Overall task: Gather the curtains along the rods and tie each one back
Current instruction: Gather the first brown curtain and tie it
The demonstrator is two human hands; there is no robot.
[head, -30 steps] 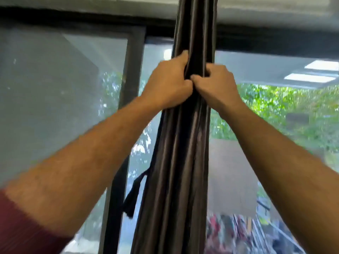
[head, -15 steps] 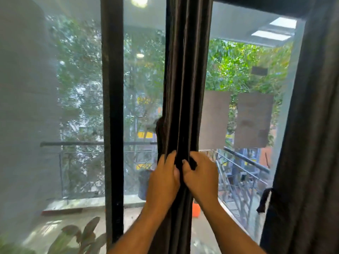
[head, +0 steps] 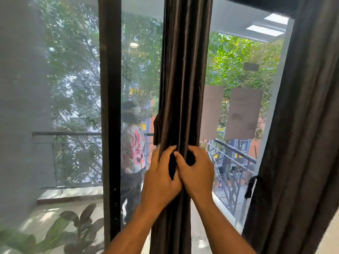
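Your left hand (head: 161, 177) and right hand (head: 197, 176) clamp the gathered dark brown satin curtain (head: 185, 79), untied; the charcoal curtain (head: 300, 125) waits.

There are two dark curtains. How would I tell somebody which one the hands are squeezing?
Find the big glass door with the black upright frame bar. Just right of that bar hangs a narrow brown curtain, bunched into tight shiny folds, with the left hand and right hand gripping it. The other curtain, at the far right edge, is wider, looser and untouched.
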